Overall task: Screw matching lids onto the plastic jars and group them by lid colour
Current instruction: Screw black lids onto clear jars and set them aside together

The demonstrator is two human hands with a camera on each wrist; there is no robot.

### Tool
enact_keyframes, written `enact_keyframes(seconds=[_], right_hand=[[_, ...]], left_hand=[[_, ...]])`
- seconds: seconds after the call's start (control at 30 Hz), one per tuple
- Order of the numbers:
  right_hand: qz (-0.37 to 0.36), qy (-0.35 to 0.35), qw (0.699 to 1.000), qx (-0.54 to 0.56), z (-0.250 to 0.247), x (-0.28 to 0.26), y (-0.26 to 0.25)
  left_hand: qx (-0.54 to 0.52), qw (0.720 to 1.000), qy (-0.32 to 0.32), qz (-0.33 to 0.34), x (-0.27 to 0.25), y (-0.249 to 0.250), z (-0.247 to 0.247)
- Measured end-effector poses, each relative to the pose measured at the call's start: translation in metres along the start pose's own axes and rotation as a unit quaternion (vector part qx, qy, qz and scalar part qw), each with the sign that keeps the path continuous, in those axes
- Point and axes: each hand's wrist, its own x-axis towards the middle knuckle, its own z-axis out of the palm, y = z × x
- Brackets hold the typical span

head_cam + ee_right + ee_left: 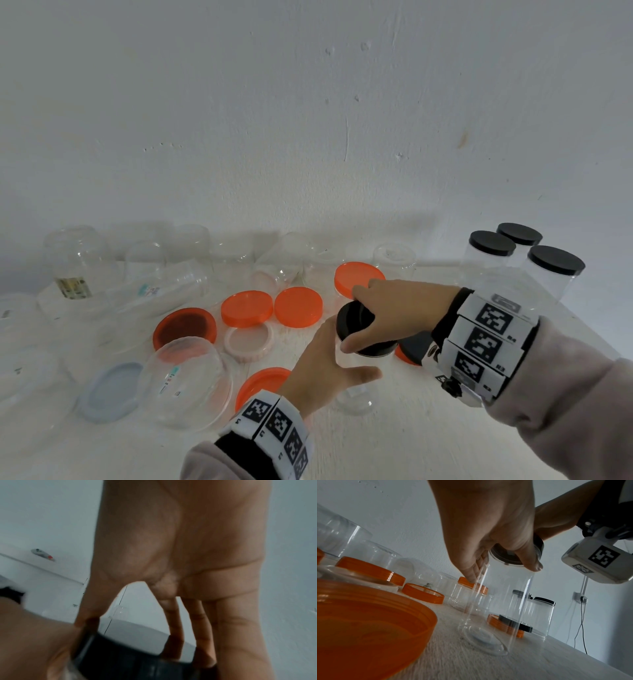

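The right hand (394,308) grips a black lid (356,329) from above, seated on a clear upright jar (354,397) that stands on the white surface (428,438). The left hand (325,370) cups the jar's side, thumb stretched across its front. Loose orange lids (298,306) lie just behind, among uncapped clear jars (185,380). Three black-lidded jars (493,260) cluster at the far right, against the wall (308,102).

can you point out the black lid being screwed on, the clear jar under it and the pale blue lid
black lid (354,320), head view, on its flat top left of the fingers
clear jar (496,608), left wrist view, on the middle of its see-through wall
pale blue lid (111,392), head view, on its centre
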Motion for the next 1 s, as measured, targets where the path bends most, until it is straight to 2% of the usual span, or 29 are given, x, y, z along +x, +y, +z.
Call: enact_keyframes(seconds=[0.07, 0.13, 0.2, 0.3, 0.53, 0.67, 0.73, 0.93, 1.0], right_hand=[[0.004, -0.023, 1.000, 0.012, -0.003, -0.001, 0.001], [-0.020, -0.072, 0.997, 0.024, -0.010, -0.004, 0.002], [-0.052, -0.085, 0.995, 0.026, -0.015, -0.006, 0.003], [-0.060, -0.066, 0.996, 0.026, -0.016, -0.005, 0.002], [-0.001, -0.020, 1.000, 0.005, -0.004, 0.000, -0.002], [-0.048, -0.068, 0.996, 0.045, -0.009, -0.003, 0.004], [-0.066, -0.067, 0.994, 0.051, -0.011, -0.003, 0.006], [-0.013, 0.019, 0.999, 0.025, 0.001, 0.002, 0.001], [-0.003, 0.016, 0.999, 0.037, 0.001, 0.003, 0.002]], left_hand=[[0.000, 1.000, -0.001, 0.002, 0.000, 0.000, 0.000], [-0.001, 1.000, -0.002, 0.002, 0.000, 0.000, 0.000], [0.000, 1.000, -0.004, 0.001, 0.001, 0.000, 0.000], [-0.003, 1.000, -0.003, -0.003, 0.001, -0.001, 0.001], [-0.009, 1.000, -0.005, -0.005, 0.001, -0.003, 0.000], [-0.008, 1.000, -0.001, -0.002, 0.002, -0.003, 0.001], [-0.009, 1.000, 0.000, -0.001, 0.002, -0.003, 0.002], [-0.012, 1.000, -0.002, 0.001, 0.001, -0.003, 0.001], [-0.013, 1.000, -0.002, 0.005, 0.000, -0.002, 0.001]])
